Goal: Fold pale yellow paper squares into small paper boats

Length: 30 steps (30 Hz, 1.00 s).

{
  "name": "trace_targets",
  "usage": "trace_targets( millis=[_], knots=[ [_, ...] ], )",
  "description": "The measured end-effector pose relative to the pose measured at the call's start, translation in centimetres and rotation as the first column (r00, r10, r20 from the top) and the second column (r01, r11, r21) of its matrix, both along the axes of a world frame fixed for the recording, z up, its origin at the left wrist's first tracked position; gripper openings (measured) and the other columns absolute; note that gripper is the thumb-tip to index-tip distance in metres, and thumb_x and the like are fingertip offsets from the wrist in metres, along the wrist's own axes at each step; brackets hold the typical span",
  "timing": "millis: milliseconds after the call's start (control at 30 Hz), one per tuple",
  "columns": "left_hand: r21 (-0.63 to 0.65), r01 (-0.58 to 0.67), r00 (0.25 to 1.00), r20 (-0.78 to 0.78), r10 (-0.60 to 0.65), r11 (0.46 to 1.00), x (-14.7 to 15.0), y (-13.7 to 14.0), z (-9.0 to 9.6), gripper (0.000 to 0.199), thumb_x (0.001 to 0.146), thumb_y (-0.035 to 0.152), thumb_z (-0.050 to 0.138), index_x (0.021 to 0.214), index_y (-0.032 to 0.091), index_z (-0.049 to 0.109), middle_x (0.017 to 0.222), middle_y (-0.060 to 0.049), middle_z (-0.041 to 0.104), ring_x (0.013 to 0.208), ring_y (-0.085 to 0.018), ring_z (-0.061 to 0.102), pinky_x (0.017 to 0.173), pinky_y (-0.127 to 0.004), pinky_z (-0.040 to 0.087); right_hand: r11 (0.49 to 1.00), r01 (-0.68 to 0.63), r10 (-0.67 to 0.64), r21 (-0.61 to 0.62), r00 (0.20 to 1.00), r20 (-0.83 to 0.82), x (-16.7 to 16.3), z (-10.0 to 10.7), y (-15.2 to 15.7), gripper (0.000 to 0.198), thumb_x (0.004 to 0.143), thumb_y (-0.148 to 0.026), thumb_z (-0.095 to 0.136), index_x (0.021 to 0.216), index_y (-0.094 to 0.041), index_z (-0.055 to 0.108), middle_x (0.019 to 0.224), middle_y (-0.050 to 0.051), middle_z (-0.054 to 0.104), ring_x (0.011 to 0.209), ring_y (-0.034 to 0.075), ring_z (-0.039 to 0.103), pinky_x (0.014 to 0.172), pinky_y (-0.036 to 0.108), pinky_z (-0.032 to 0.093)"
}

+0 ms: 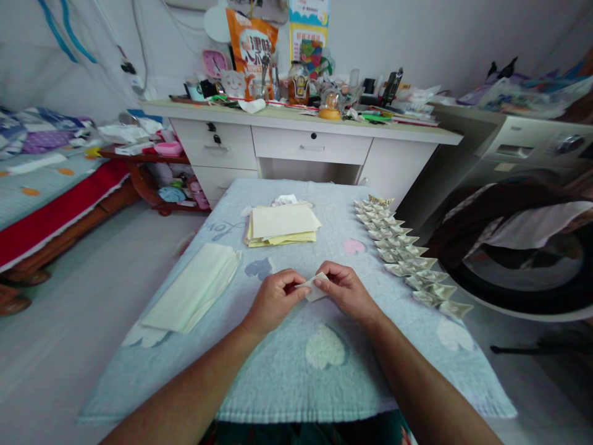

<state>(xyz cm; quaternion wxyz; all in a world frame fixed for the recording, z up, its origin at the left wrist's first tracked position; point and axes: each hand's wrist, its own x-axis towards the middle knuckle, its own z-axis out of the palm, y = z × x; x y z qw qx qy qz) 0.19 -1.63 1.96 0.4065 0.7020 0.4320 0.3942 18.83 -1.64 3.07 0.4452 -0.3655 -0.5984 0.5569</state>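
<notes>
A small folded piece of pale paper is held between my two hands above the middle of the cloth-covered table. My left hand pinches its left corner between thumb and fingers. On the other side, my right hand grips the right part, thumb on top. Past my hands lies a stack of cream and yellow paper sheets. Left of my left hand rests a pile of long, pale green-white paper sheets. Several folded paper boats stand in rows along the table's right side.
Behind the table stands a white desk crowded with jars, a snack bag and a pink clock. A washing machine with its door open is at the right. A bed is at the left.
</notes>
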Motion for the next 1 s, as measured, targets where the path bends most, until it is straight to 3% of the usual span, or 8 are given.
trace_targets(
  millis=[167, 400, 667, 867, 1000],
  knots=[
    [0.012, -0.047, 0.999, 0.024, 0.047, 0.999, 0.17, -0.13, 0.34, 0.015, 0.078, 0.03, 0.067, 0.084, 0.016, 0.068, 0.069, 0.001, 0.057, 0.061, -0.011, 0.048, 0.057, -0.021, 0.037, 0.998, 0.011, -0.014, 0.067, 0.998, 0.054, 0.09, 0.24, 0.01, 0.023, 0.083, -0.038, 0.065, 0.073, -0.017, 0.062, 0.071, -0.001, 0.053, 0.068, 0.012, 0.048, 0.066, 0.024, 0.038],
    [0.088, -0.002, 1.0, 0.014, 0.001, 0.996, 0.21, -0.17, 0.5, 0.015, 0.083, 0.027, 0.061, 0.075, 0.016, 0.068, 0.068, 0.0, 0.057, 0.063, -0.011, 0.051, 0.059, -0.022, 0.037, 0.997, 0.001, -0.003, 0.079, 0.999, 0.034, 0.01, 0.16, 0.0, 0.018, 0.082, -0.036, 0.066, 0.083, -0.018, 0.063, 0.07, -0.002, 0.052, 0.066, 0.011, 0.045, 0.062, 0.023, 0.035],
    [0.091, -0.047, 0.999, 0.016, 0.046, 0.995, 0.22, -0.15, -0.01, 0.008, 0.079, 0.024, 0.065, 0.08, 0.017, 0.068, 0.069, 0.002, 0.056, 0.059, -0.009, 0.047, 0.055, -0.02, 0.035, 0.984, 0.03, -0.041, 0.178, 0.998, 0.057, 0.27, 0.11, 0.28, 0.015, 0.083, -0.03, 0.066, 0.076, -0.017, 0.065, 0.073, 0.0, 0.055, 0.071, 0.012, 0.049, 0.068, 0.025, 0.037],
    [0.09, -0.051, 0.999, 0.002, 0.051, 0.995, 0.24, -0.3, 0.25, 0.007, 0.079, 0.021, 0.064, 0.076, 0.016, 0.067, 0.066, 0.003, 0.053, 0.057, -0.008, 0.044, 0.054, -0.02, 0.033, 0.988, 0.026, -0.038, 0.149, 0.996, 0.081, 0.02, 0.07, 0.18, 0.016, 0.082, -0.033, 0.068, 0.079, -0.018, 0.064, 0.072, -0.001, 0.054, 0.068, 0.012, 0.048, 0.066, 0.025, 0.037],
    [0.107, -0.048, 0.999, -0.01, 0.05, 0.993, 0.3, -0.3, 0.37, 0.008, 0.079, 0.02, 0.063, 0.074, 0.017, 0.067, 0.065, 0.003, 0.052, 0.057, -0.008, 0.043, 0.053, -0.02, 0.032, 0.981, 0.01, -0.036, 0.194, 0.991, 0.129, -0.06, 0.03, 0.23, 0.017, 0.082, -0.034, 0.068, 0.077, -0.018, 0.065, 0.072, -0.001, 0.054, 0.07, 0.013, 0.049, 0.068, 0.026, 0.037]
  ],
)
